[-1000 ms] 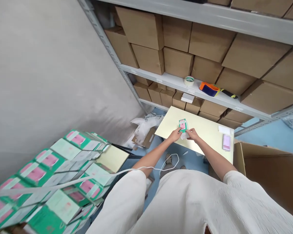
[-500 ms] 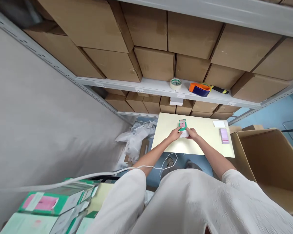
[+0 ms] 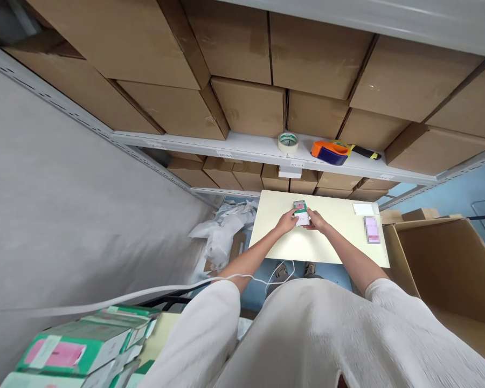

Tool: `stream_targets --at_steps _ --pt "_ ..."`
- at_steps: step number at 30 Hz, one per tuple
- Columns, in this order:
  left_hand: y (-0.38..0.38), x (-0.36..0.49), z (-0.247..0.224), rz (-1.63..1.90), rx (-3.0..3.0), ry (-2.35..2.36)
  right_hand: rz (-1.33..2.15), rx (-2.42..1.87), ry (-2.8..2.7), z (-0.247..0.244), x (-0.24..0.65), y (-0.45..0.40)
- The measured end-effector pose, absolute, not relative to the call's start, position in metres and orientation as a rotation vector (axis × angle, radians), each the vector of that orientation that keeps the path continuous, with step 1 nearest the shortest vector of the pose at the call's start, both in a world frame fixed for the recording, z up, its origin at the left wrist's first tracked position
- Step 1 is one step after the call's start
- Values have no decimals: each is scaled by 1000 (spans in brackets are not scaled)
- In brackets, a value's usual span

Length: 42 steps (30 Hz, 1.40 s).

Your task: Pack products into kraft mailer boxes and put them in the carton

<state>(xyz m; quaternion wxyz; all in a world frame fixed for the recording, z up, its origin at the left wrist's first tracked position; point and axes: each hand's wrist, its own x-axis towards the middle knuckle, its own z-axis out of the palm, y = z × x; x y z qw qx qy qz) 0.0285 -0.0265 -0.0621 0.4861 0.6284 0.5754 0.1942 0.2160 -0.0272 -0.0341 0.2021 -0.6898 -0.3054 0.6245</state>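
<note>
Over the pale yellow tabletop (image 3: 275,242) I hold a small box (image 3: 302,217), green with a pink patch at its far end and white at the near end. My left hand (image 3: 286,221) grips its left side, thumb on top. My right hand (image 3: 316,220) holds the right side, with its fingers partly under the box. To the right on the table lie a white card-like piece (image 3: 362,209) and a blurred pinkish-purple item (image 3: 372,230).
A tape roll (image 3: 288,141), an orange and blue tape dispenser (image 3: 330,152) and a black and yellow cutter (image 3: 366,152) lie on the shelf edge. Cartons (image 3: 248,105) fill the shelves. A large open carton (image 3: 448,258) stands right. Green boxes (image 3: 76,345) are stacked lower left; a white cable (image 3: 153,291) crosses my left arm.
The box between my hands now shows more of its white end, tilted slightly toward me. My right fingers have shifted along its side. The camera view has moved a little.
</note>
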Motion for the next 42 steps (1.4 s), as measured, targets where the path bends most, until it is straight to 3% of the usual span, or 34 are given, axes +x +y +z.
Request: stream_targets --at_steps 22,33,42 --pt "0 24 -58 558 1378 1604 1477 -1879 -1397 -43 221 -10" --pt "-18 3 -64 648 1490 1383 1045 -1590 -2005 -47 220 -19" --pt "-18 -1 -63 643 1527 1340 775 -1760 -2362 -35 219 -23"
